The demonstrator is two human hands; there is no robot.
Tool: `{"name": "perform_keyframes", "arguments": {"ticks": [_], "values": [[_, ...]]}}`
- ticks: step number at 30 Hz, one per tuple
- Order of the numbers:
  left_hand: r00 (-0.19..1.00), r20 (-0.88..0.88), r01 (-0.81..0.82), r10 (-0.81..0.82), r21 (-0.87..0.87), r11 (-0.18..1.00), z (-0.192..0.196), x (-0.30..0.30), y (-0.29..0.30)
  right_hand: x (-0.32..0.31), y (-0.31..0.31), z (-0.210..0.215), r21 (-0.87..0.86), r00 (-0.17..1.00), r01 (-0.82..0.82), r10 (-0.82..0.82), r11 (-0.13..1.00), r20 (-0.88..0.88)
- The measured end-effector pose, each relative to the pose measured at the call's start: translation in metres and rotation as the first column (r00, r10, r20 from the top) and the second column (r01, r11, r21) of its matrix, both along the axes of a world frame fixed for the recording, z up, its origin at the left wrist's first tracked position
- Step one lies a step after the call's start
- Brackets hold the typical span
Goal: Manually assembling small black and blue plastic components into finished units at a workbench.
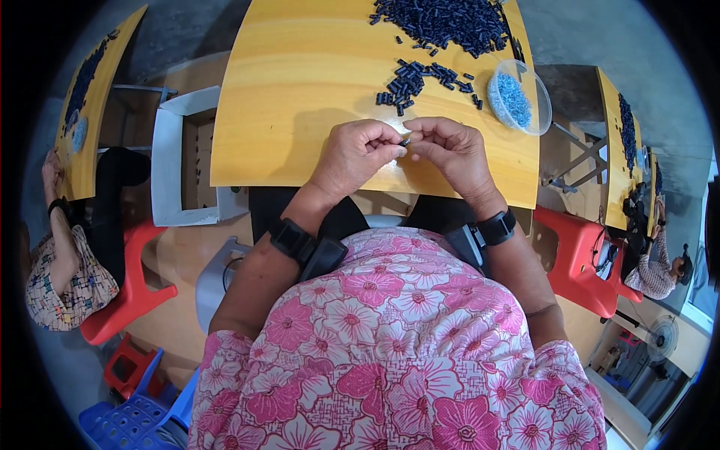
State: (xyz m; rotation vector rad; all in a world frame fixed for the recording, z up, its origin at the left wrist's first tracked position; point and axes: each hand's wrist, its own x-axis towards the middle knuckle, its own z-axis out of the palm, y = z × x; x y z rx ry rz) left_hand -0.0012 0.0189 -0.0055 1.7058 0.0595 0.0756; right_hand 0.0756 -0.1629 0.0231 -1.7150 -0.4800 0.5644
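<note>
Above the near part of the yellow table, both my hands meet fingertip to fingertip. My left hand (358, 154) is closed, its thumb and forefinger pinching a small dark cylindrical piece (405, 142), mostly covered by the fingers. My right hand (455, 152) is closed in a pinch at the same piece's other end; anything tiny between those fingertips is too small to make out. Just beyond lies a loose cluster of small dark blue cylinders (405, 84). To the right stands a clear round tub (541, 105) containing tiny light-blue pieces (513, 99).
A large heap of dark cylinders (450, 24) covers the far right of the yellow table (300, 75). An open white-edged box (169, 165) sits left of it. Red stools (574, 259) stand at the sides. People work at other tables on the left (71, 277) and right (652, 270).
</note>
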Motion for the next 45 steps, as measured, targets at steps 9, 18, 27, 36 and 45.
{"name": "perform_keyframes", "arguments": {"ticks": [9, 18, 27, 36, 45], "values": [[1.0, -0.004, -0.01, 0.01, -0.005, 1.0, 0.0, -0.002, 0.002, -0.003, 0.005, 0.017, -0.023, 0.99, 0.044, -0.046, 0.999, -0.132], [0.999, 0.032, -0.012, 0.012, 0.024, 1.0, -0.001, -0.001, 0.0, -0.002, 0.007, 0.012, 0.011, 0.928, 0.066, -0.057, 0.998, -0.369], [0.999, 0.025, -0.035, 0.034, 0.041, 0.999, -0.002, -0.001, -0.001, -0.005, 0.012, 0.014, 0.008, 0.865, 0.096, -0.08, 0.995, -0.496], [0.991, 0.13, -0.044, 0.029, 0.12, 0.992, -0.004, -0.002, -0.002, -0.008, 0.012, 0.005, 0.111, 0.841, 0.089, -0.015, 0.99, -0.541], [0.996, 0.09, -0.03, 0.023, 0.078, 0.996, 0.004, -0.001, -0.003, -0.009, -0.008, 0.021, -0.166, 0.981, -0.04, 0.007, 0.985, -0.195]]}}
